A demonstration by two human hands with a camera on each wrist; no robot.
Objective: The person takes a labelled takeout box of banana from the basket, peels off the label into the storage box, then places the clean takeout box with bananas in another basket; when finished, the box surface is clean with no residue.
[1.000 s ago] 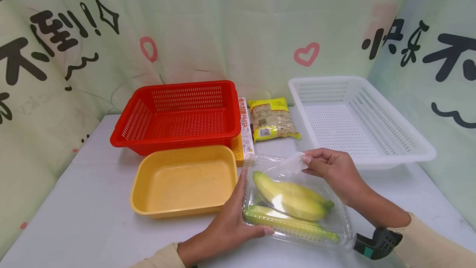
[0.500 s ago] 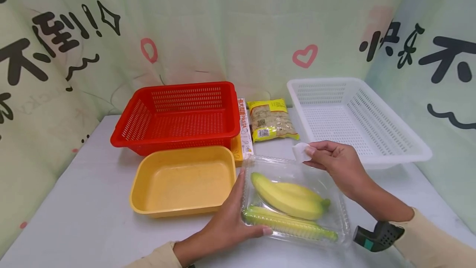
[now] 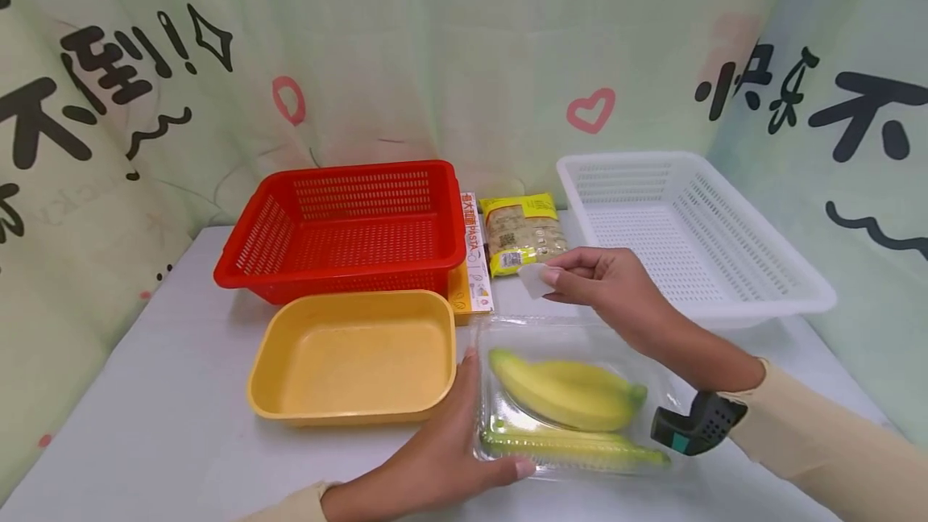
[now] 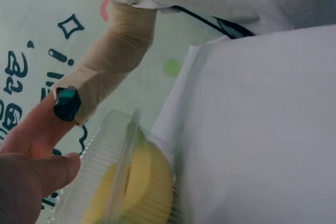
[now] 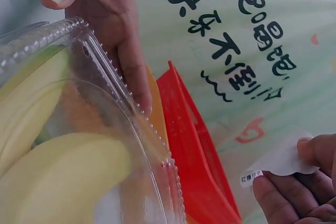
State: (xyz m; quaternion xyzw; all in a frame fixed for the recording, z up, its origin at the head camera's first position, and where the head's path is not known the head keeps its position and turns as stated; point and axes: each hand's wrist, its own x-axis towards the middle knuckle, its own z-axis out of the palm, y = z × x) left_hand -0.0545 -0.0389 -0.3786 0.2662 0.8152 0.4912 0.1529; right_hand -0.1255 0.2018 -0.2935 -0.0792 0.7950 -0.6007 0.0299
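My left hand (image 3: 445, 449) grips a clear plastic container (image 3: 536, 330) by its left side, thumb over the front edge and fingers along the far side. Inside lie yellow bananas (image 3: 573, 393) and a long yellow-green piece (image 3: 573, 449) behind the ribbed front. Between thumb and fingers my right hand (image 3: 609, 288) pinches a white sticker (image 3: 534, 280), apart from the lid and above its far edge. In the right wrist view, small black print shows on one end of the sticker (image 5: 278, 158). The left wrist view shows my left thumb (image 4: 60, 170) beside the container.
A yellow tub (image 3: 351, 361) stands left of the container, with a red basket (image 3: 348, 272) behind it. A pasta box (image 3: 474, 264) and a yellow-ended bag (image 3: 525, 232) lie at the back middle. On the right is a white basket (image 3: 761, 308).
The sticker has come off the lid; my right hand has carried it left and slightly up, toward the bag. The container has tilted flatter in my left hand's grip.
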